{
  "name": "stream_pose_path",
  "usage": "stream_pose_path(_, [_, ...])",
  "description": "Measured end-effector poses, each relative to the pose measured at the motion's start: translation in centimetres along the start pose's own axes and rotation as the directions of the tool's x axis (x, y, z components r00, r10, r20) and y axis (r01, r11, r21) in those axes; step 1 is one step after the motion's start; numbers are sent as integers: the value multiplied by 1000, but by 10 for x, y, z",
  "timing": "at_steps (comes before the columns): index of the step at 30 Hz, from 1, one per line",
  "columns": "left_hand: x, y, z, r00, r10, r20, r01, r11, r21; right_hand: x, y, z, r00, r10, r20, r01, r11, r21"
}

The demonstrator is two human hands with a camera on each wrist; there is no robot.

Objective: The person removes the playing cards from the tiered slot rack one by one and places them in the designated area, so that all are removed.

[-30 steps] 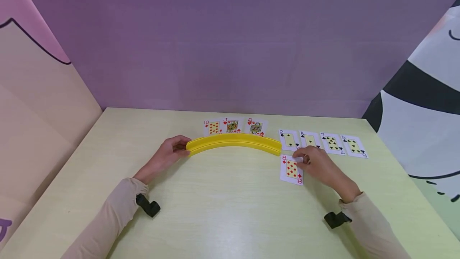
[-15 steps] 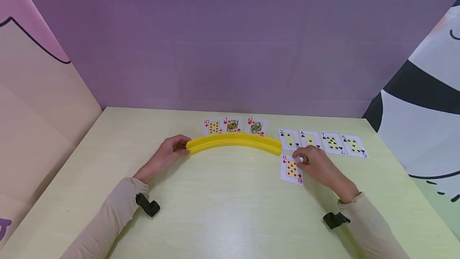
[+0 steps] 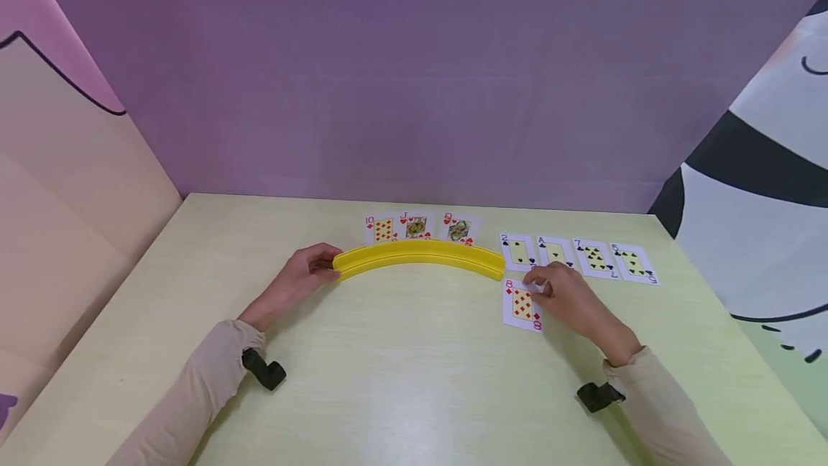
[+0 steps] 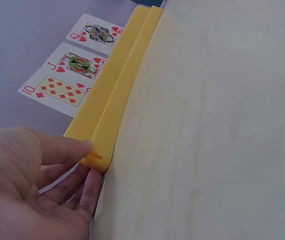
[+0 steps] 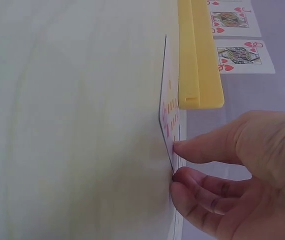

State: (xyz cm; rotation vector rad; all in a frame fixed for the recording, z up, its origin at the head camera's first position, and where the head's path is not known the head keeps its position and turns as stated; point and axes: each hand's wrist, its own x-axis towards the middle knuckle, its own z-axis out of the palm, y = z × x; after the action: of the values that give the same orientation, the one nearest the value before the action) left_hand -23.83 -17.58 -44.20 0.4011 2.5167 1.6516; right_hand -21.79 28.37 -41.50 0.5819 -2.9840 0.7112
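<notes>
A curved yellow card holder [image 3: 419,253] stands mid-table. My left hand [image 3: 301,279] grips its left end, thumb on top and fingers below, as the left wrist view shows. Just past the holder's right end, my right hand [image 3: 574,302] pinches the eight of diamonds [image 3: 521,306] between thumb and fingers at the card's right edge. In the right wrist view that card is tilted, seen nearly edge-on beside the holder. The ten of diamonds [image 4: 60,91], jack of hearts [image 4: 76,64] and queen of hearts [image 4: 98,34] show along the holder's far side, their lower edges hidden by it.
To the right lie the two [image 3: 518,253], ace [image 3: 552,250], seven [image 3: 596,259] and five [image 3: 635,263], black-suited and in a row; the right hand partly covers the ace. A purple wall [image 3: 414,92] rises behind the pale table [image 3: 388,380].
Both hands keep their grips on the holder and the eight of diamonds. Everything in the head view has shifted very slightly left together.
</notes>
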Motion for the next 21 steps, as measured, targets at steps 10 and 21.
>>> stream_pose_path(10, [-1,0,-1,1000,5,11,-5,1000,2,3,-20,-2,997,-9,-77,-1,992,-123])
stream_pose_path(21, [-1,-1,-1,1000,20,9,-20,1000,16,10,-39,-7,989,-62,-132,49,993,-103])
